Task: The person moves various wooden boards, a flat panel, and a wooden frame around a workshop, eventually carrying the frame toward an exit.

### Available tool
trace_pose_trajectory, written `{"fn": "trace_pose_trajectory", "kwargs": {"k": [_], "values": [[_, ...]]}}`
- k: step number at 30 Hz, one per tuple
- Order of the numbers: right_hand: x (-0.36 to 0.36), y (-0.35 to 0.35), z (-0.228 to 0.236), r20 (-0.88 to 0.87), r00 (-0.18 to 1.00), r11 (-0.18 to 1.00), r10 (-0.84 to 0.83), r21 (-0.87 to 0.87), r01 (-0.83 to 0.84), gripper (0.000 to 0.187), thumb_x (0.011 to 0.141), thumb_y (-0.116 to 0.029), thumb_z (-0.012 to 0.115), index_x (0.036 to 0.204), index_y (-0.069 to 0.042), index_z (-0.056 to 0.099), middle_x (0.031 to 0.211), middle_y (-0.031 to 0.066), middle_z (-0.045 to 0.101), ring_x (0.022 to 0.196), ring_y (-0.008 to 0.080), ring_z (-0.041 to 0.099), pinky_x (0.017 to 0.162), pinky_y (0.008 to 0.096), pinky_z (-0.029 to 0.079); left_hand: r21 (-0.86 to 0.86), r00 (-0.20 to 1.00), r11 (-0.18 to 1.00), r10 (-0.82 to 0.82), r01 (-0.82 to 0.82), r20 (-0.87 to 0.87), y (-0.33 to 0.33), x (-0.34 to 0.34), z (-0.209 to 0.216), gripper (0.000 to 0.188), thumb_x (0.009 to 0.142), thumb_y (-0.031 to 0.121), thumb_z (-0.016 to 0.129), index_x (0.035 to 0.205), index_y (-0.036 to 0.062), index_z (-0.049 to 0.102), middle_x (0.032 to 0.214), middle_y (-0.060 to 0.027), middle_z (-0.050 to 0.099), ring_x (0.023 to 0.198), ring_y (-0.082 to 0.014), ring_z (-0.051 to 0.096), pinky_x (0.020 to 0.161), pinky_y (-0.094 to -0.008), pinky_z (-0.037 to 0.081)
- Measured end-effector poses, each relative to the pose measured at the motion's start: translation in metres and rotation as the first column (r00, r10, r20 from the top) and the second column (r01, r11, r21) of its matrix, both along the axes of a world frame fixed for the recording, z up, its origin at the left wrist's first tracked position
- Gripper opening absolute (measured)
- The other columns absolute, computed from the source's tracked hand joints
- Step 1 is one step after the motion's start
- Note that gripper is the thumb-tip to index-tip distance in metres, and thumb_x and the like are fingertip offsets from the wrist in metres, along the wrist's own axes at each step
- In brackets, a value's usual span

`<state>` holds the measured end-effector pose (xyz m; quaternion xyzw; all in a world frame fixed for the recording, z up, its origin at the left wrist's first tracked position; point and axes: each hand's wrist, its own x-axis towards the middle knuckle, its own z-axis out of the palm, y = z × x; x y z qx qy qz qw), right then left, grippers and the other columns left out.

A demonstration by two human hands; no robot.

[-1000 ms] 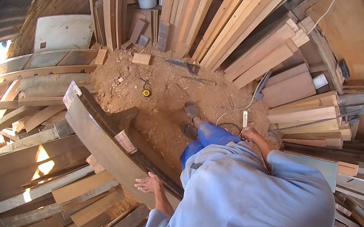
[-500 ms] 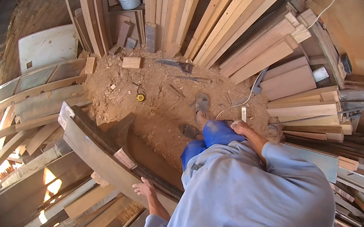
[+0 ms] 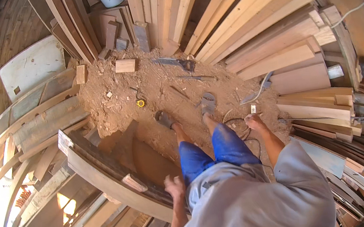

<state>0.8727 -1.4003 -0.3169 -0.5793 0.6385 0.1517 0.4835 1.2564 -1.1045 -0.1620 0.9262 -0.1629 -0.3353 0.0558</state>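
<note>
My left hand (image 3: 175, 188) hovers beside the near end of a long curved wooden beam (image 3: 108, 183). Its fingers are loosely bent and apart, with nothing visible in them. A small wood block (image 3: 134, 182) rests against the beam's dark inner side. My right hand (image 3: 254, 122) is out past my right thigh with its fingers curled together. A small pale piece (image 3: 253, 109) shows just beyond those fingers; whether they hold it I cannot tell.
Sawdust covers the ground, with a yellow tape measure (image 3: 140, 103), a handsaw (image 3: 170, 62), a wood block (image 3: 125, 65) and a cord (image 3: 259, 92) lying on it. Planks (image 3: 266, 19) lean ahead and right. Stacked timbers (image 3: 317, 107) lie at right, curved boards (image 3: 45, 120) at left.
My left hand has come off the curved beam's upper face toward my body. I have turned slightly, and my feet stand further apart. The right hand has moved a little outward.
</note>
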Motion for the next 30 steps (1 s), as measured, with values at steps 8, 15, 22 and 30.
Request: {"fn": "trace_pose_trajectory", "kwargs": {"k": [8, 15, 22, 30], "values": [[0.137, -0.104, -0.116, -0.013, 0.971, 0.970, 0.241, -0.030, -0.241, 0.025, 0.082, -0.026, 0.051, 0.091, -0.005, 0.063, 0.099, 0.0177, 0.062, 0.091, 0.0371, 0.059, 0.081, 0.0408, 0.047, 0.314, 0.938, 0.886, -0.295, 0.340, -0.183, -0.113, 0.026, -0.096, 0.078, 0.079, 0.047, 0.056, 0.138, 0.0035, 0.028, 0.133, -0.0290, 0.035, 0.118, -0.0456, 0.037, 0.100, -0.0489, 0.033], [0.272, -0.184, -0.223, -0.251, 0.853, 0.888, 0.458, 0.083, -0.453, 0.047, 0.080, -0.024, 0.053, 0.125, -0.012, 0.050, 0.114, 0.0183, 0.058, 0.107, 0.0327, 0.055, 0.089, 0.0404, 0.045, 0.172, 0.906, 0.893, -0.422, 0.417, -0.005, -0.115, 0.097, -0.140, 0.049, 0.077, 0.032, 0.059, 0.116, 0.0039, 0.052, 0.124, -0.0259, 0.047, 0.112, -0.0437, 0.043, 0.096, -0.0488, 0.035], [0.266, -0.162, -0.347, -0.472, 0.691, 0.721, 0.548, -0.152, -0.676, 0.057, 0.081, -0.023, 0.051, 0.134, -0.010, 0.038, 0.127, 0.0173, 0.050, 0.119, 0.0351, 0.046, 0.098, 0.0423, 0.037, 0.184, 0.913, 0.896, -0.408, 0.404, -0.014, -0.132, 0.127, -0.144, 0.042, 0.074, 0.025, 0.059, 0.110, 0.0038, 0.055, 0.122, -0.0247, 0.047, 0.108, -0.0415, 0.045, 0.093, -0.0480, 0.037], [0.366, -0.221, -0.346, -0.357, 0.830, 0.858, 0.429, -0.126, -0.498, 0.067, 0.080, -0.032, 0.060, 0.137, -0.007, 0.033, 0.140, 0.0146, 0.035, 0.131, 0.0318, 0.030, 0.105, 0.0433, 0.028, 0.175, 0.937, 0.923, -0.349, 0.344, -0.001, -0.116, 0.139, -0.155, 0.040, 0.073, 0.022, 0.059, 0.108, 0.0032, 0.054, 0.121, -0.0257, 0.047, 0.107, -0.0412, 0.045, 0.092, -0.0494, 0.037]]}}
